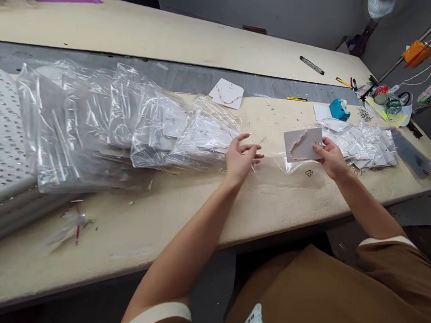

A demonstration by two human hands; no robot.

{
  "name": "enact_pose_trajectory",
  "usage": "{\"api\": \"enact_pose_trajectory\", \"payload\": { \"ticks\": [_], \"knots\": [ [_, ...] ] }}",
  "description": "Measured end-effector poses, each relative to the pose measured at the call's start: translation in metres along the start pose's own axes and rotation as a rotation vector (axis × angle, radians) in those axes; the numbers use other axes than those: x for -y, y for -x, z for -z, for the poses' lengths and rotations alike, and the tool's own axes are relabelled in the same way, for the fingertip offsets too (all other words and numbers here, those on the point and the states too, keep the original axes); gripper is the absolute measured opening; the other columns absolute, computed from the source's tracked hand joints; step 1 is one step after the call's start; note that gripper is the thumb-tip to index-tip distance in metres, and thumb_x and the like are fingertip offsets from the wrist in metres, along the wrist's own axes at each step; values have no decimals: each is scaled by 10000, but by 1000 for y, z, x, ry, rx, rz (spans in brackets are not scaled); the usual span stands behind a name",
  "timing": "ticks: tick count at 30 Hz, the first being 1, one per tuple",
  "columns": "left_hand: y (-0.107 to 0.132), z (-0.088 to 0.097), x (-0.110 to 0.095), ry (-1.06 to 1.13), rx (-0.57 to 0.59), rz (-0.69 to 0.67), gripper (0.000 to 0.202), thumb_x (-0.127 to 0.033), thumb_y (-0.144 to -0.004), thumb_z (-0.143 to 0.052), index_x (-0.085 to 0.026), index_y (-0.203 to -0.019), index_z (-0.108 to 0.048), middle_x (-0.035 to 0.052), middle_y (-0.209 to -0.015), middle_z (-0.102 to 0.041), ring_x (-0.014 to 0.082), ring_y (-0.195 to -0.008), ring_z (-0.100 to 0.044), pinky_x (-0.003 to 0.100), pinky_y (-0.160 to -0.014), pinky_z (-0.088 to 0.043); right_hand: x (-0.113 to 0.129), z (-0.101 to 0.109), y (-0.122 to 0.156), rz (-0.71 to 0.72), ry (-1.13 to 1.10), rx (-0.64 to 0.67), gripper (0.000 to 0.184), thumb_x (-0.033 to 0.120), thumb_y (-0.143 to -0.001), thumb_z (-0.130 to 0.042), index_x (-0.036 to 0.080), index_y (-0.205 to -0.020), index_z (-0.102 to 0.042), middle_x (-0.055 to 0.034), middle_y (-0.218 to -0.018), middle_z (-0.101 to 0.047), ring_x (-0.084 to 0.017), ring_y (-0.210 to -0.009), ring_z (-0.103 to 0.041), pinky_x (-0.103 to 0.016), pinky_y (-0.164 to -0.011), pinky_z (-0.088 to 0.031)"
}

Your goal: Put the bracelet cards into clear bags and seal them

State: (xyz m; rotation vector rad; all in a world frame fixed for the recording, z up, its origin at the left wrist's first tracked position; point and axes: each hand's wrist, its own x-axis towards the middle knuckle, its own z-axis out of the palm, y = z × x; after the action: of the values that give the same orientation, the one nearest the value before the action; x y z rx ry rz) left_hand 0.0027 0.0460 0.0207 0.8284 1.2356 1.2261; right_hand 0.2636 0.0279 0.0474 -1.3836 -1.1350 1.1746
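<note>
**A:** Largest first. What carries everything?

**B:** A long cream desk (107, 241), with a dark grey strip (195, 75) running along its far side. Stacked white perforated boards (0, 131) sit at the left end.

**A:** Next in size?

**B:** A long heap of clear plastic bags (125, 123) with white cards inside stretches from those boards to mid-desk. A smaller pile of bagged cards (364, 147) lies toward the right end, and a blue tape dispenser (338, 110) stands just beyond it, near the grey strip.

**A:** Hands?

**B:** Both are near the front edge, at mid-desk. The left hand (242, 161) is open, its fingers spread and curved, with the tips beside a clear bag (270, 164). I cannot tell whether they touch the film. The right hand (332, 159) is closed on the lower right corner of a white card (304, 144), pinching it between thumb and fingers.

**A:** Where is the card?

**B:** Held just above the desk, between the hands and right of the left hand, with the clear bag around its lower edge. I cannot tell whether it is inside. A thin beaded chain (298, 145) lies on its face.
</note>
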Motion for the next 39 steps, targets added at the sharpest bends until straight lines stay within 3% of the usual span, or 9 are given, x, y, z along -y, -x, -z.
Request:
{"api": "enact_pose_trajectory", "payload": {
  "ticks": [2, 6, 9, 12, 15, 22, 28, 34, 39],
  "knots": [
    [-8, 4, -15, -110, -55, -186, 428, -172, -852, -618, -168, -1268, -521, 34, -929, -728, 130, -643, -714, 206, -557, -545, -13, 11, 15, -15, -84, -83, 552, 540, -579, -882, 286, -932, -543, 30, -872, -694, -175, -792, -666, -326, -714, -597],
    [-9, 3, -74, -583, -186, -899, 349, -178, -957, -547, -157, -1306, -556, 59, -1042, -719, 163, -837, -735, 288, -756, -584, -25, 24, 31, -36, -271, -183, 537, 436, -557, -930, 277, -956, -608, 42, -894, -704, -136, -794, -662, -260, -699, -591],
    [9, -16, -106, -936, -17, -1301, 299, -190, -1045, -423, -178, -1284, -602, 87, -1118, -714, 220, -1001, -731, 347, -836, -577, -27, 28, 36, 35, -384, -268, 559, 421, -554, -940, 262, -988, -627, 34, -972, -712, -123, -853, -676, -241, -733, -597],
    [32, -39, -95, -1120, 205, -1647, 326, -163, -1043, -445, -260, -1332, -562, 60, -1126, -717, 266, -1121, -705, 377, -868, -584, -28, 34, 43, 138, -412, -357, 529, 411, -600, -923, 246, -1000, -619, 22, -1031, -708, -119, -893, -683, -234, -749, -594],
    [45, -51, -47, -1292, 275, -1860, 363, -112, -1005, -493, -268, -1330, -532, 31, -1035, -725, 249, -1038, -727, 370, -839, -592, -29, 43, 54, 259, -373, -469, 474, 379, -654, -901, 242, -997, -603, 18, -1014, -701, -119, -902, -686, -233, -761, -586],
    [57, -48, 37, -1502, 540, -1578, 338, -19, -949, -485, -177, -1231, -585, 57, -869, -718, 201, -759, -705, 268, -562, -456, -41, 44, 84, 512, -272, -592, 417, 338, -714, -883, 235, -1005, -602, 20, -950, -702, -108, -909, -688, -259, -877, -572],
    [55, -32, 31, -1283, 695, -1283, 489, -526, -1020, -496, -124, -1286, -581, 149, -1161, -720, 236, -884, -712, 326, -650, -520, -62, 25, 91, 628, -81, -533, 307, 321, -808, -824, 234, -996, -599, 10, -951, -716, -101, -897, -694, -206, -849, -549],
    [27, -10, 19, -1113, 626, -1087, 300, -398, -1022, -527, -167, -1128, -686, 95, -1185, -728, 248, -1060, -690, 360, -859, -541, -73, 11, 94, 692, 41, -412, 209, 261, -885, -753, 242, -991, -574, 22, -876, -725, -122, -871, -749, -220, -813, -596],
    [22, -7, 16, -1264, 761, -953, 414, -478, -902, -692, -171, -1181, -692, 125, -1260, -684, 334, -1180, -614, 486, -987, -487, -70, 19, 100, 749, 208, 5, 188, 112, -953, -600, 258, -1058, -543, -44, -1128, -784, -192, -1113, -747, -369, -957, -625]
  ]
}}
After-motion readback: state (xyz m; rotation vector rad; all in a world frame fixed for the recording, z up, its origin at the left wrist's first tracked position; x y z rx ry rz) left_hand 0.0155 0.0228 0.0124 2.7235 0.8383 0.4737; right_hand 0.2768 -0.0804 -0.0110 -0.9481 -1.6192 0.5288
